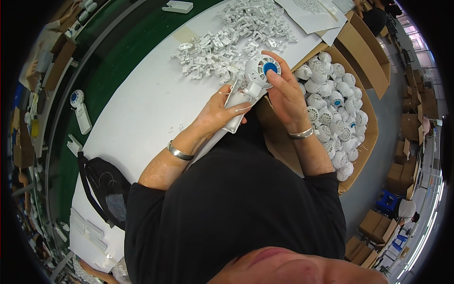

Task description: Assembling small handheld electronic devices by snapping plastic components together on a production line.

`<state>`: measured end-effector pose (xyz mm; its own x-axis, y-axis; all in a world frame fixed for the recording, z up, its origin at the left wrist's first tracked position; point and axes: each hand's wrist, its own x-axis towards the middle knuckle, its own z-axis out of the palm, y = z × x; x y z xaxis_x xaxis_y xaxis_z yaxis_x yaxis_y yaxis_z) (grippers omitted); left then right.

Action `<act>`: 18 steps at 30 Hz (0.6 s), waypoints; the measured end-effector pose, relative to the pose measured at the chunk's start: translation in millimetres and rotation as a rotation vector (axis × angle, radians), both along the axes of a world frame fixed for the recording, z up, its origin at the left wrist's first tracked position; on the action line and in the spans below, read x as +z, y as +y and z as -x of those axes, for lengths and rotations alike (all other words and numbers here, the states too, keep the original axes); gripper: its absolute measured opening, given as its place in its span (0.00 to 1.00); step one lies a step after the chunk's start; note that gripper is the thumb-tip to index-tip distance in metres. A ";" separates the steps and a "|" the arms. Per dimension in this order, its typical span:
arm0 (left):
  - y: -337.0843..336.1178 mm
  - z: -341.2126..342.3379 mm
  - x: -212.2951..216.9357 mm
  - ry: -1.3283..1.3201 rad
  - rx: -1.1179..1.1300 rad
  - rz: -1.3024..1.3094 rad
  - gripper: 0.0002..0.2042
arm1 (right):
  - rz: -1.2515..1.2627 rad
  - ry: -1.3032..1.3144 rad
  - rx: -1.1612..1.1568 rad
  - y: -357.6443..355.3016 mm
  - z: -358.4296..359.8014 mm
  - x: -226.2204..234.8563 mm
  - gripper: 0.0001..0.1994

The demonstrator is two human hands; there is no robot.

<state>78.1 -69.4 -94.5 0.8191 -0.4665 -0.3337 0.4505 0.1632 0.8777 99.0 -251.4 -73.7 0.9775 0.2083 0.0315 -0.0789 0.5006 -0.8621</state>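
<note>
Over the table's edge, close to my body, I hold a white handheld fan in both hands. My left hand (215, 112) is closed round its long handle shell (232, 124), the thumb lying across it. A thin pale wire shows beside that thumb. My right hand (289, 102) grips the round fan head (254, 71), with the thumb against its blue centre (270, 67). Head and handle meet at a narrow neck between my hands. Beyond them, a heap of small white plastic parts (213, 54) is spread on the white table (146, 109).
At my right stands a cardboard box (370, 142) full of white fan heads (338, 116). A black bag (106, 189) lies on the table at left. The green conveyor belt (113, 61) beyond carries another fan (80, 111). Papers (314, 16) lie at the far right.
</note>
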 end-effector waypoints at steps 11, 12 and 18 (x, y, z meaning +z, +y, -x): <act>1.3 1.1 -0.1 -0.074 -0.042 -0.014 0.20 | 0.070 0.092 0.094 -8.9 -16.8 -17.4 0.21; 1.1 1.7 -0.6 -0.086 -0.033 -0.026 0.20 | 0.071 0.105 0.122 -10.1 -18.6 -18.6 0.21; 0.9 6.9 7.1 -0.097 0.000 0.036 0.19 | -0.018 0.282 0.310 -6.1 -18.7 -16.5 0.20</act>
<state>71.2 -68.5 -87.4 0.8469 -0.4765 -0.2360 0.3637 0.1952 0.9108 117.7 -257.5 -90.2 0.8395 0.4958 -0.2222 -0.4600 0.4309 -0.7764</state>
